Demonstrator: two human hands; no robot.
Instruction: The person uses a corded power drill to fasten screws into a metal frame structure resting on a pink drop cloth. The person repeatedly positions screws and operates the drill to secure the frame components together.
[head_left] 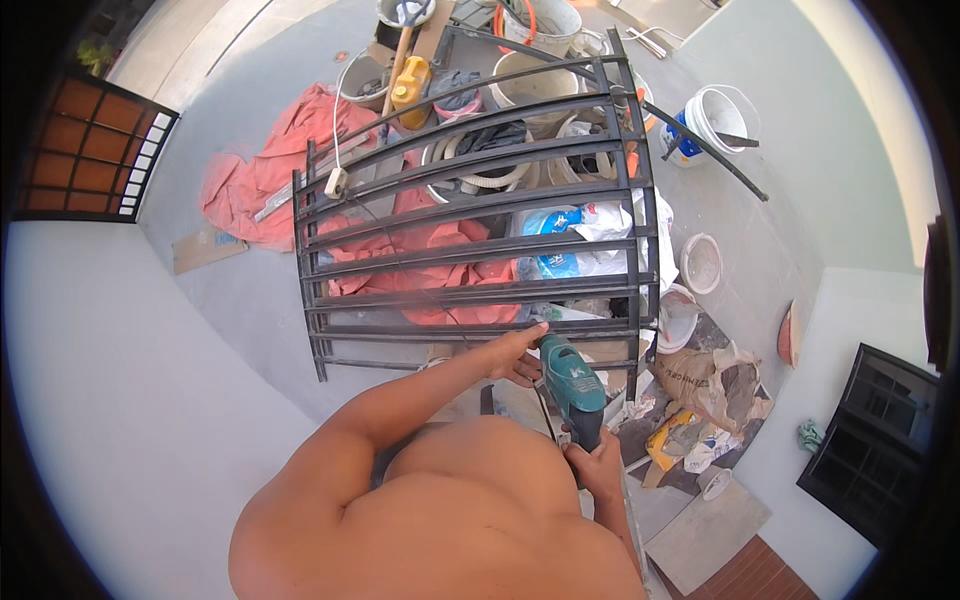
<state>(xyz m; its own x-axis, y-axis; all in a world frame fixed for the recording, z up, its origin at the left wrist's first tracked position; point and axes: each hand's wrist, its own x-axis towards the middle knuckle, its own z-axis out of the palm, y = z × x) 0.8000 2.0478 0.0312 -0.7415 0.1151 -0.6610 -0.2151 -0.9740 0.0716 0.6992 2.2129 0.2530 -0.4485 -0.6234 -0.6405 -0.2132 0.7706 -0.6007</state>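
- Teal power drill (572,385): held at the lower edge of a black metal window grille (480,230), nose toward its bottom bars.
- Right hand (597,462): closed around the drill's handle.
- Left hand (517,354): fingers curled against the drill's front body.
- Red cloth (290,160), white buckets (712,118), crumpled paper sacks (705,385): on the floor beyond and beside the grille.

Bare torso, no shirt; both arms unsleeved; left hand (517,356), right hand (597,463) ungloved
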